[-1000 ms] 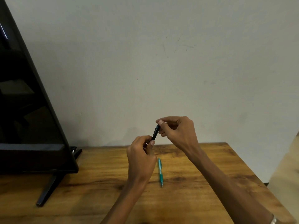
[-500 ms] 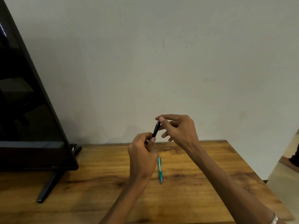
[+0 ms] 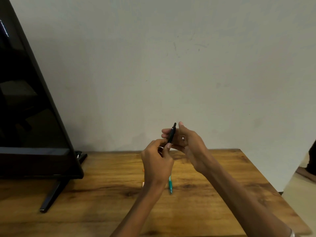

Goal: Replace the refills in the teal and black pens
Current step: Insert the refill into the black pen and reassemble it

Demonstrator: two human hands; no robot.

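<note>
Left hand pinched the light, stiff black pen low; right hand behind it, hold unclear.

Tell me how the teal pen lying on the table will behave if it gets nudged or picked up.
The teal pen lies flat on the wooden table; its slim round barrel would probably roll sideways when nudged. It looks like rigid plastic, so it should lift stiffly. Being so thin, it is likely light.
</note>
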